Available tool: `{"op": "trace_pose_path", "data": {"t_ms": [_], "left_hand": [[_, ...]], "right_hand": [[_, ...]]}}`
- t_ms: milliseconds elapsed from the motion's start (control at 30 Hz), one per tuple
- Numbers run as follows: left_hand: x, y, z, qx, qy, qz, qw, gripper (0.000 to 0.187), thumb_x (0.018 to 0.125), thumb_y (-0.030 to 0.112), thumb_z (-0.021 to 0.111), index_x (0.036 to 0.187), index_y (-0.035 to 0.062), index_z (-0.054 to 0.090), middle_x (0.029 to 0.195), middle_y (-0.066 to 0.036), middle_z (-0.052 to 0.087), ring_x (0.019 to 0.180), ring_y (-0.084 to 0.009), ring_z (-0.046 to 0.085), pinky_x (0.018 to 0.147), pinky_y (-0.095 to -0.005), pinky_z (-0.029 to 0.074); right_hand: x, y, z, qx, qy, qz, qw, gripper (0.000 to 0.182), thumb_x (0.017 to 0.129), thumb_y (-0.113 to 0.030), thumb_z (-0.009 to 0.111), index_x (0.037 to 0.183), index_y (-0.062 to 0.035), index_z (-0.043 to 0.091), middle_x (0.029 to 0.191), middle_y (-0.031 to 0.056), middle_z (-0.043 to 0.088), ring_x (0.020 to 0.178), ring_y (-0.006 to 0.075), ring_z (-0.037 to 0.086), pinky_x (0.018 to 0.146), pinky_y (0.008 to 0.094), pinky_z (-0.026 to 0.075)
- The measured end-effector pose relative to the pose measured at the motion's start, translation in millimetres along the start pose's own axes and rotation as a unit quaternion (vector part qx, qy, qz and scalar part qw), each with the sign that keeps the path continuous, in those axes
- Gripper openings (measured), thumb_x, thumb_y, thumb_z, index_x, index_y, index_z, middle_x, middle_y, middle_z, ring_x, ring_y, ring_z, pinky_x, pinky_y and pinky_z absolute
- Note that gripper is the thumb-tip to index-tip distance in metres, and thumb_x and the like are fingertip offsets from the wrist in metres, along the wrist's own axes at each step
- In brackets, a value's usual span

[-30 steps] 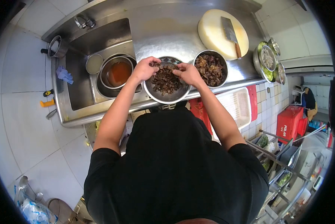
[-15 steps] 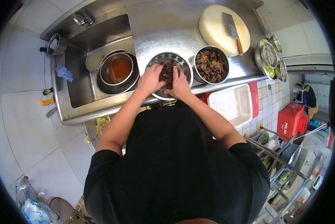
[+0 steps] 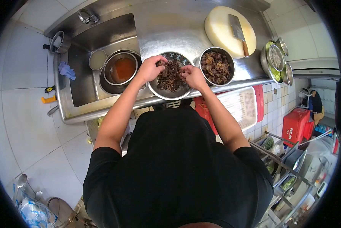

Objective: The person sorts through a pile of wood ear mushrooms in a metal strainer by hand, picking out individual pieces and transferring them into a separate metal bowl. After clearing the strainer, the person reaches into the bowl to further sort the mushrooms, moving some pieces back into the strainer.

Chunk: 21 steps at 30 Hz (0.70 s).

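Note:
A perforated metal colander point(image 3: 164, 94) stands near the counter's front edge, with dark brown, leafy pieces point(image 3: 171, 78) heaped in it. At its left rim my left hand point(image 3: 151, 68) has its fingers curled inward at the edge of the heap. My right hand point(image 3: 193, 77) is at the right side, fingertips bent together against the dark pieces. Whatever small bits either hand pinches are too small to make out. Just right of the colander, a metal bowl point(image 3: 232, 78) holds larger brown-purple leafy pieces point(image 3: 216, 67).
A cleaver point(image 3: 237, 28) lies on a round cutting board point(image 3: 215, 30) at the back right. The sink point(image 3: 81, 89) at left holds a bowl of reddish liquid point(image 3: 124, 70). Stacked bowls point(image 3: 265, 62) stand at the counter's right end; a white basket point(image 3: 250, 110) is below the front edge.
My hands have moved apart, from the middle of the heap to opposite sides of the colander. More of the dark pieces now shows between them. The view has shifted slightly.

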<state>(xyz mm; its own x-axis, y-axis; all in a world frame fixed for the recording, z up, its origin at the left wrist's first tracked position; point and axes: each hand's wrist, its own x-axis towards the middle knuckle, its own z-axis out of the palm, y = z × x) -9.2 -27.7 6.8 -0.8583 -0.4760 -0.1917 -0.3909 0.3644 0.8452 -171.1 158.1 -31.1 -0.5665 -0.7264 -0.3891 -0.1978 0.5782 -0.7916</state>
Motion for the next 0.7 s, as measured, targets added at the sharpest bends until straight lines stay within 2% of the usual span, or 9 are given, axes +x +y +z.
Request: {"op": "trace_pose_path", "data": {"t_ms": [67, 167, 300, 400, 467, 567, 667, 700], "left_hand": [[1.0, -4.5, -2.1, -0.028, 0.018, 0.042, 0.999, 0.031, 0.088, 0.009, 0.072, 0.118, 0.0098, 0.068, 0.108, -0.012, 0.072, 0.093, -0.0255, 0.069, 0.087, -0.0358, 0.054], [-2.7, 1.6, -4.2, -0.107, -0.002, -0.006, 0.994, 0.030, 0.092, 0.007, 0.067, 0.122, 0.0098, 0.066, 0.108, -0.010, 0.072, 0.090, -0.0214, 0.069, 0.083, -0.0342, 0.055], [-7.2, 4.5, -6.8, -0.112, -0.026, 0.007, 0.993, 0.030, 0.099, 0.001, 0.057, 0.128, 0.0086, 0.062, 0.115, -0.005, 0.067, 0.097, -0.0147, 0.066, 0.079, -0.0307, 0.059], [-7.7, 3.6, -5.9, -0.150, -0.043, 0.010, 0.988, 0.031, 0.098, 0.000, 0.058, 0.128, 0.0077, 0.062, 0.117, -0.004, 0.067, 0.099, -0.0141, 0.065, 0.081, -0.0306, 0.058], [-6.1, 1.7, -2.9, -0.201, -0.062, 0.011, 0.978, 0.031, 0.097, -0.001, 0.060, 0.127, 0.0071, 0.063, 0.118, -0.004, 0.068, 0.099, -0.0135, 0.065, 0.083, -0.0302, 0.057], [-5.8, 4.8, -2.1, -0.120, -0.054, 0.029, 0.991, 0.032, 0.095, -0.002, 0.062, 0.126, 0.0063, 0.064, 0.119, -0.004, 0.069, 0.103, -0.0136, 0.065, 0.089, -0.0290, 0.055], [-9.6, 13.8, -6.4, -0.087, -0.017, 0.075, 0.993, 0.031, 0.095, -0.001, 0.063, 0.125, 0.0056, 0.064, 0.120, -0.004, 0.070, 0.108, -0.0138, 0.065, 0.094, -0.0283, 0.053], [-9.8, 14.4, -7.6, -0.113, -0.032, 0.062, 0.991, 0.032, 0.095, 0.000, 0.063, 0.126, 0.0057, 0.064, 0.122, -0.006, 0.070, 0.110, -0.0154, 0.065, 0.097, -0.0292, 0.051]], "right_hand": [[0.3, 7.8, -2.9, 0.000, 0.002, -0.039, 0.999, 0.035, 0.083, 0.000, 0.063, 0.118, -0.0023, 0.071, 0.097, 0.0133, 0.075, 0.090, 0.0241, 0.071, 0.084, 0.0345, 0.054], [-3.0, 3.7, -7.5, 0.030, -0.011, -0.055, 0.998, 0.045, 0.081, 0.007, 0.053, 0.122, -0.0005, 0.068, 0.099, 0.0119, 0.075, 0.093, 0.0222, 0.070, 0.085, 0.0331, 0.054], [-11.1, -12.0, -14.7, 0.089, -0.035, -0.045, 0.994, 0.051, 0.081, 0.012, 0.045, 0.128, 0.0036, 0.062, 0.108, 0.0135, 0.072, 0.097, 0.0207, 0.069, 0.085, 0.0295, 0.054], [-13.6, -17.5, -12.6, 0.240, -0.054, -0.008, 0.969, 0.055, 0.082, 0.013, 0.043, 0.134, 0.0044, 0.057, 0.116, 0.0153, 0.069, 0.099, 0.0199, 0.068, 0.082, 0.0277, 0.054], [-11.7, -17.2, -13.1, 0.202, -0.058, -0.014, 0.978, 0.055, 0.083, 0.013, 0.046, 0.137, 0.0038, 0.054, 0.119, 0.0162, 0.068, 0.096, 0.0196, 0.069, 0.081, 0.0280, 0.055], [-7.5, -19.2, -13.7, 0.196, -0.052, 0.002, 0.979, 0.057, 0.085, 0.011, 0.052, 0.141, 0.0027, 0.050, 0.120, 0.0157, 0.067, 0.090, 0.0185, 0.069, 0.079, 0.0290, 0.056], [-12.6, -29.9, -15.7, 0.221, -0.039, 0.017, 0.974, 0.059, 0.087, 0.008, 0.059, 0.145, 0.0006, 0.048, 0.121, 0.0148, 0.068, 0.085, 0.0183, 0.070, 0.077, 0.0298, 0.057], [-14.8, -34.3, -17.0, 0.231, -0.035, 0.020, 0.972, 0.060, 0.088, 0.007, 0.061, 0.146, -0.0002, 0.048, 0.121, 0.0146, 0.068, 0.084, 0.0184, 0.070, 0.077, 0.0300, 0.057]]}}
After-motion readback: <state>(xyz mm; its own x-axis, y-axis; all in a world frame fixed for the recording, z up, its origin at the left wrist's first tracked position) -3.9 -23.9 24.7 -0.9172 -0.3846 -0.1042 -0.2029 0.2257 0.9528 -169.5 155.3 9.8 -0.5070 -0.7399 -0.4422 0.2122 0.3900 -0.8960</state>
